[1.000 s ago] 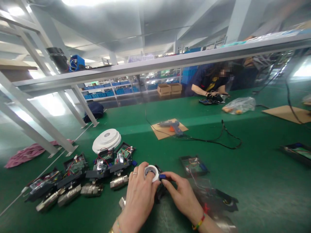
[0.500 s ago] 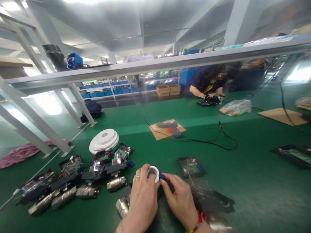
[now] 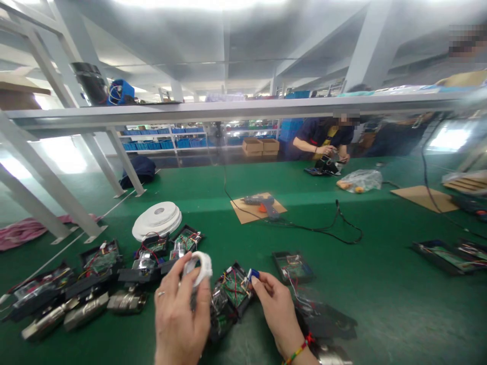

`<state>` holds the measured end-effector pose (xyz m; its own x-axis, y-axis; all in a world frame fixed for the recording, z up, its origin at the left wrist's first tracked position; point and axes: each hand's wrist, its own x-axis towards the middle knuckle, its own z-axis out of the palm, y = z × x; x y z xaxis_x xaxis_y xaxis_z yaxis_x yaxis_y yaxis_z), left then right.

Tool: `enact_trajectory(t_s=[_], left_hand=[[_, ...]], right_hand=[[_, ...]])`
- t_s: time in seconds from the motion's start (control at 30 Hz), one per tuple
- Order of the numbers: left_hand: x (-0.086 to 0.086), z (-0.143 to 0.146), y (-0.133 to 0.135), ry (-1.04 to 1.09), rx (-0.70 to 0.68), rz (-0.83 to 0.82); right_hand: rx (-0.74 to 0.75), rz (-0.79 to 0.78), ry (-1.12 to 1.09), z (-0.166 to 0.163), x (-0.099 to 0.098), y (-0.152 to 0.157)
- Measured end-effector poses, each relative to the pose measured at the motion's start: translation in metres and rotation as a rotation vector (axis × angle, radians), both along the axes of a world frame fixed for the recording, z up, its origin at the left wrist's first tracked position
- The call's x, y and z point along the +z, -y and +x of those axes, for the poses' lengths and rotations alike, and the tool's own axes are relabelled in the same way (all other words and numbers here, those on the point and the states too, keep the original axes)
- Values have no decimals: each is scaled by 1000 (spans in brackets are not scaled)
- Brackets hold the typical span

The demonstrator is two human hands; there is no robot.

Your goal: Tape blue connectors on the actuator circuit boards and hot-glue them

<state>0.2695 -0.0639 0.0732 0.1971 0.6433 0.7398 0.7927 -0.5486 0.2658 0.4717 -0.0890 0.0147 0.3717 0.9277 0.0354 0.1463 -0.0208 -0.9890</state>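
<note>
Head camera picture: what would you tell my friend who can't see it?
The left hand holds a white ring; the right hand pinches a small blue part near a circuit board in a black case. Metal fittings lie on the green table, a glue gun on cardboard beyond.

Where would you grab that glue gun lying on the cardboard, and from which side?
I'd take the glue gun by its grey handle, coming from the near right. It lies flat on the cardboard, handle slanting toward the wearer and rightward, nozzle pointing left, so this should keep fingers off the tip.
</note>
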Motion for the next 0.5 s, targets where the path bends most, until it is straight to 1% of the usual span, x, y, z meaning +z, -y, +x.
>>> enact_trajectory(t_s=[0.03,0.07,0.1,0.17,0.23,0.27,0.3,0.33,0.37,0.4,0.47,0.5], left_hand=[[-6,-22,0,-46,35,-21],[-14,-44,0,-110,107,-38],[-25,-66,2,-187,197,-65],[-50,-100,9,-278,277,-148],[-71,-121,17,-315,298,-244],[-77,-125,21,-319,299,-272],[-79,-125,24,-321,297,-276],[-77,-121,27,-318,288,-249],[-71,-113,29,-305,272,-203],[-62,-100,30,-291,240,-138],[-42,-63,31,-217,128,-14],[-33,-41,31,-184,34,66]], right_hand=[[3,0,9,1,0,0],[5,0,25,2,0,0],[8,0,46,3,1,-1],[31,1,102,5,6,-2],[72,3,170,6,15,-3],[97,6,208,7,20,-3],[125,9,248,8,25,-4],[151,12,289,8,30,-4],[178,15,329,9,35,-5],[205,17,365,10,40,-5],[255,14,421,12,46,-6],[277,10,441,12,48,-7]])
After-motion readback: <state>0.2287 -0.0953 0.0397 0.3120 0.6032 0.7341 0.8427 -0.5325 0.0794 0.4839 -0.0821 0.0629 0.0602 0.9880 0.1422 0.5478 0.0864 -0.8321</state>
